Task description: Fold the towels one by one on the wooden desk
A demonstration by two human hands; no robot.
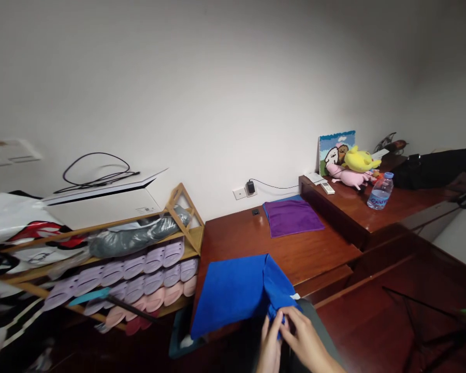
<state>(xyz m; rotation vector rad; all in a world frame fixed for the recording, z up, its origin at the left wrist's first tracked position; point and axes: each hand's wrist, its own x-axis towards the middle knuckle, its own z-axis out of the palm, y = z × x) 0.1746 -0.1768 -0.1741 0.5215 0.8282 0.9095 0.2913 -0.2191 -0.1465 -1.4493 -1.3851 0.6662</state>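
The left hand [271, 339] and right hand [305, 334] are side by side, fingers closed on the bunched near right end of a blue cloth [233, 285]. The rest of the cloth spreads over the table's [229, 238] near part, a fold running along its right side. Behind it, a purple cloth [295, 217] lies flat near the wall [217, 103].

- I get dim, greyish light, brightest mid-wall [233, 93] and fading toward the corners.
- I see soft sheen on the polished bench [233, 235].
- Deep shadow swallows detail beneath the blue cloth [233, 285].
- My wide view stretches and smears the left-edge bags [8, 215].
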